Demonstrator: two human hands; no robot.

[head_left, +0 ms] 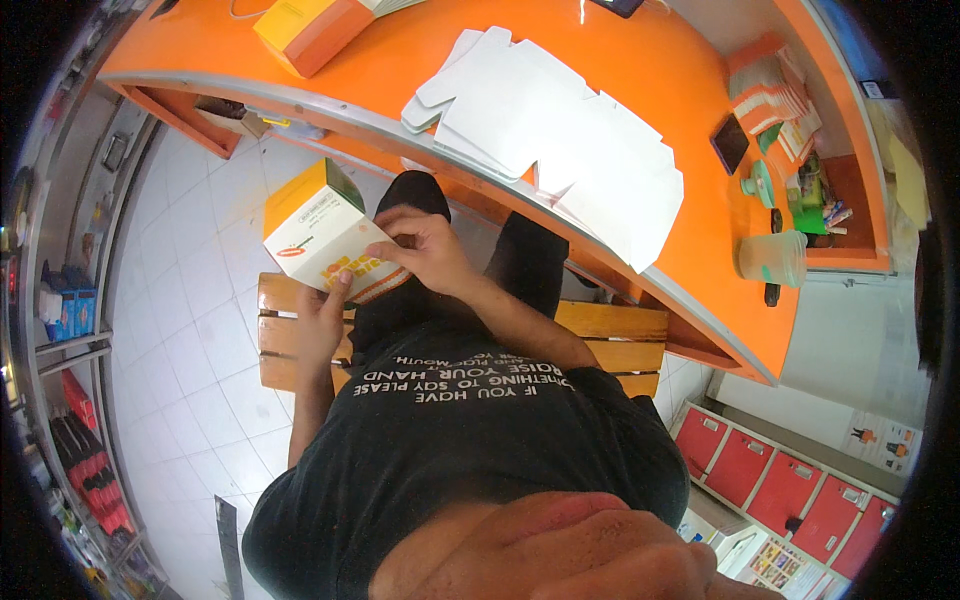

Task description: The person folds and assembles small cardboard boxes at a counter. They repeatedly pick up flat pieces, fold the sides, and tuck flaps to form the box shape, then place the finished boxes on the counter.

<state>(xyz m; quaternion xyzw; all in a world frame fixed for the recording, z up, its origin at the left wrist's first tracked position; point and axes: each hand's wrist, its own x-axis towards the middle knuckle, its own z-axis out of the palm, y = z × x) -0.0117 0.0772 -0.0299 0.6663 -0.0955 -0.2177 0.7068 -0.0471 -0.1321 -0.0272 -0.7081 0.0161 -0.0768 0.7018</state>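
In the head view, we take the broad orange table with a pale metal edge (240, 60) as our reference. We find the yellow-and-white cardboard carton (325, 235) off the table, held up on the person's side of its near edge, left of its middle. The carton is tilted, with a printed white face and a yellow panel showing.

We note the left hand (320, 315) gripping the carton's lower corner, thumb on the printed face; its other fingers are mostly hidden. The right hand (435, 255) is at the carton's right edge, thumb against the printed face and fingers curled in a narrow hold. We cannot tell how far these fingers reach behind the carton.

On the table we record a layered pile of flat white cut cardboard sheets (560, 130) in the middle, reaching the near edge. A second orange-and-yellow cardboard box (315, 35) lies toward the table's left part. At the table's right end we observe a dark flat rectangular device (730, 145), a round teal roll (760, 185) and a translucent plastic cup (772, 260). A slatted wooden bench (610, 320) stands before the table's near side.
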